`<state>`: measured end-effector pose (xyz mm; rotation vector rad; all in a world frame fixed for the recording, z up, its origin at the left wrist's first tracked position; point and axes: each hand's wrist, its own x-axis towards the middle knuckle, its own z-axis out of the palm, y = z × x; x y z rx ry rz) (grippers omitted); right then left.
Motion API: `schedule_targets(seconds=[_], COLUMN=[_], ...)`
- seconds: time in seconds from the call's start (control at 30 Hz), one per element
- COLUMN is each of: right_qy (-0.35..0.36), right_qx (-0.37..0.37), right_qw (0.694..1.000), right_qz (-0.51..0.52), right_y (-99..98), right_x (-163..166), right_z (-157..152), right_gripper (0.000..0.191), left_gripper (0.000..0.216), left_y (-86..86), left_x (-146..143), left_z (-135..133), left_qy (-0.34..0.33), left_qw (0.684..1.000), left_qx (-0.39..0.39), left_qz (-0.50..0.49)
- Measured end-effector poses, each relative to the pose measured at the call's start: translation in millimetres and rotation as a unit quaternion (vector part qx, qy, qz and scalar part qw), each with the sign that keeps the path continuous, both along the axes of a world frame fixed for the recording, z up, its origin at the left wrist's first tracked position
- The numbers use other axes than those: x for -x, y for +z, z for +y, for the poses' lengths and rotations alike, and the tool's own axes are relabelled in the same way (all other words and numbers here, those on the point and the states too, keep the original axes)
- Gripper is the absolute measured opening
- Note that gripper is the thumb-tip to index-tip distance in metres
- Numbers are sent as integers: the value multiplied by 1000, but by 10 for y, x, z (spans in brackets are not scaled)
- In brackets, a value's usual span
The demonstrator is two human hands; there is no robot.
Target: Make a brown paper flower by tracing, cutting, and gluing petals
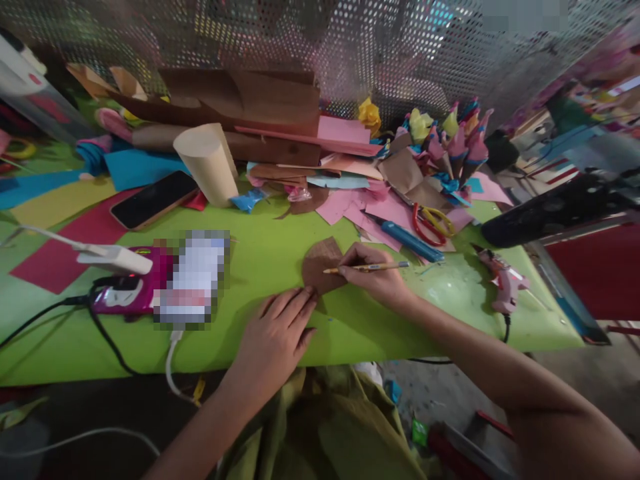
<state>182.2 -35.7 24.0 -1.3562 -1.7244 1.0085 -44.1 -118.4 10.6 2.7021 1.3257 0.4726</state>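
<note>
A brown piece of paper (pixel 324 261) with a rounded outline lies on the green tabletop (pixel 260 267) in front of me. My right hand (pixel 373 270) is closed around a pencil (pixel 385 266), whose tip points left over the brown paper. The side of that hand rests at the paper's right edge. My left hand (pixel 285 323) lies flat, fingers stretched out, with its fingertips at the paper's lower left edge.
Right of my hands lie a blue cutter (pixel 410 240), scissors (pixel 429 225) and a pink glue gun (pixel 503 283). To the left are a phone (pixel 193 277), a magenta power strip (pixel 160 267) and a dark phone (pixel 154 200). Behind stand a paper roll (pixel 207 163) and paper flowers (pixel 463 143).
</note>
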Motion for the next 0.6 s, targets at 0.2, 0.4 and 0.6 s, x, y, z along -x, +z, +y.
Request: schedule_targets(seconds=[0.2,0.4,0.6], right_qy=[-61,-106,-148], right_qx=[-28,-39,-93], right_qw=[998,994,984], right_qz=[0,9,29], right_y=[-49,-63,83], right_x=[-152,-193,-191], right_z=[14,41,-45], right_gripper=[8,9,10], left_gripper=[41,40,39], left_y=[-19,-17,9], left_x=[1,8,-6], left_z=[10,2,9], left_qy=[-4,8,7], left_qw=[999,999,999], left_qx=[-37,-33,-33], left_qz=[1,-11,-3])
